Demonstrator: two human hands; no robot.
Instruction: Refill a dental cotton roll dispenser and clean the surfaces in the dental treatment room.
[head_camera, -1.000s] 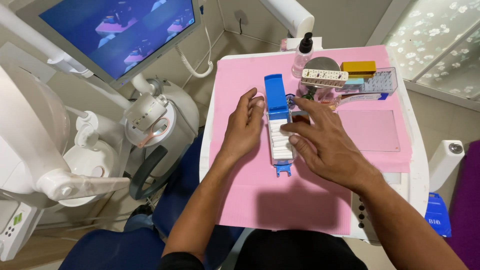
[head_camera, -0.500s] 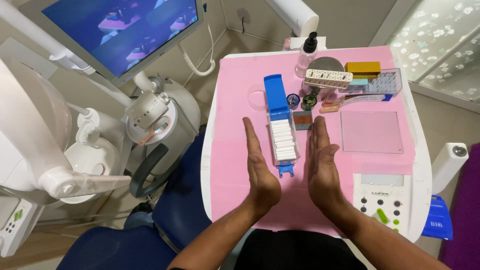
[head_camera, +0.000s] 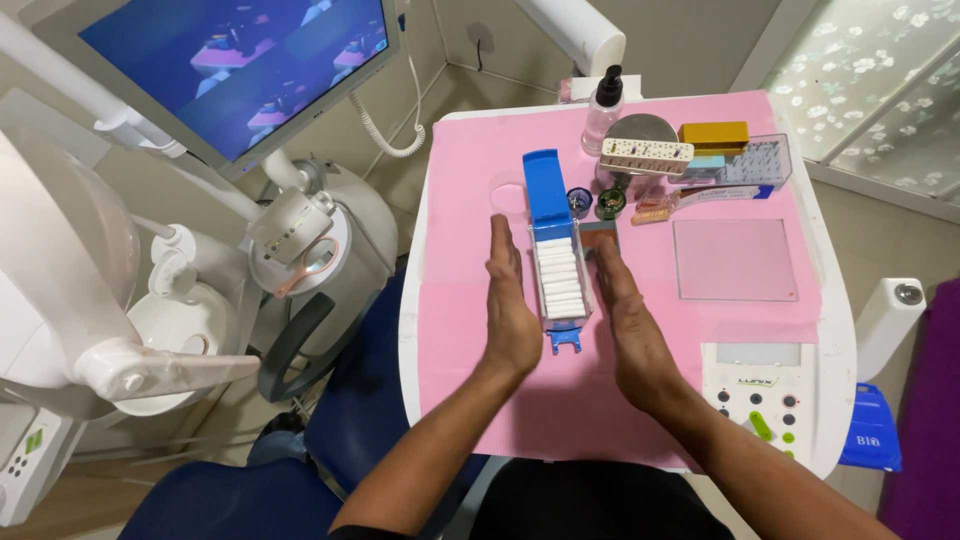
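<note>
Two hands flank the roll dispenser (head_camera: 558, 262) mid-tray: left hand (head_camera: 510, 305) and right hand (head_camera: 628, 325) flat, fingers straight together, gripping nothing. Judgement: close both palms evenly, avoiding the small jars (head_camera: 594, 203) toward the far edge.

A cotton roll dispenser (head_camera: 559, 270) lies lengthwise near the middle of the tray cover (head_camera: 470, 200), its lid (head_camera: 545, 194) at the far end and rolls in a row inside. The left hand (head_camera: 508, 305) stands on edge just left of it, the right hand (head_camera: 626, 318) on edge just right. Behind the dispenser's right side sit two small cups (head_camera: 594, 203). Further back stand a pump bottle (head_camera: 603, 108), a round tin (head_camera: 641, 134) with a bur block (head_camera: 646, 154) across it, and what may be a bur box (head_camera: 745, 160). A glass slab (head_camera: 734, 259) lies right of the right hand, and a control panel (head_camera: 765, 385) sits nearer than the slab. A monitor (head_camera: 235, 65) hangs well left of the tray.
</note>
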